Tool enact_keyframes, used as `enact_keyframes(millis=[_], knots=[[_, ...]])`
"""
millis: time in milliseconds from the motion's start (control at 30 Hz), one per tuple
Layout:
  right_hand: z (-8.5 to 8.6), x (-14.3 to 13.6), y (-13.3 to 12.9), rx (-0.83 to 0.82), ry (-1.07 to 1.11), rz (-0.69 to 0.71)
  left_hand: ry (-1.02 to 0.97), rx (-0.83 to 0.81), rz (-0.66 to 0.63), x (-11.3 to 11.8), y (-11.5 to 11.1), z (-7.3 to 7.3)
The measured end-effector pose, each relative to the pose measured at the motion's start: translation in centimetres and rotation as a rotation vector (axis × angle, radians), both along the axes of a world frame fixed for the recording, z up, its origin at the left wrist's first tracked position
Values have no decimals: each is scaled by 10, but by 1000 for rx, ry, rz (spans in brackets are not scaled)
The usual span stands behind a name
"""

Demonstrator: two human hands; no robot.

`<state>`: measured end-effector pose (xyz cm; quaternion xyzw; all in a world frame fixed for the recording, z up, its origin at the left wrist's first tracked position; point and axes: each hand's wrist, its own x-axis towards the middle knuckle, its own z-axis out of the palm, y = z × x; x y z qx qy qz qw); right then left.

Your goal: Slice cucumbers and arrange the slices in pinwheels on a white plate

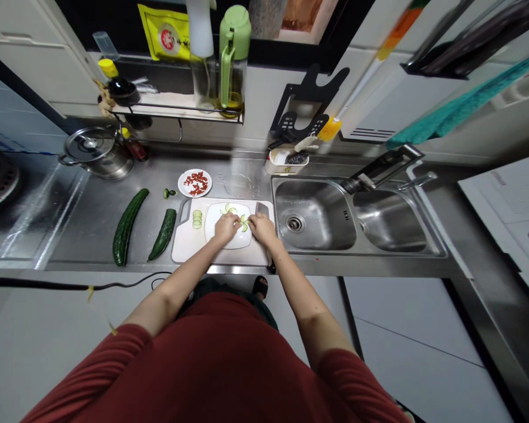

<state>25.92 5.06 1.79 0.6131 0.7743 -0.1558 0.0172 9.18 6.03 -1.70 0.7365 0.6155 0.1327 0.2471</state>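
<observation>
A white plate rests on the pale cutting board. Both hands are over it, fingertips close together at some thin green cucumber slices. My left hand reaches in from the left with its fingers pinched at the slices. From the right, my right hand pinches at the same group by the plate's edge. More slices lie at the plate's far side, and a short row of cucumber rounds sits on the board. A knife lies partly hidden under my right hand and forearm.
Left of the board are a cut cucumber, a whole cucumber and cucumber ends. Behind it stands a small plate of red pieces. A lidded pot is at the back left; the sink is right.
</observation>
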Motion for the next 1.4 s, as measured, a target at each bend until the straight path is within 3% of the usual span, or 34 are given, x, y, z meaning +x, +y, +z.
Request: enact_keyframes(millis=[1400], knots=[[-1, -1, -4, 29, 48, -32, -23, 12, 73, 3, -19, 2]])
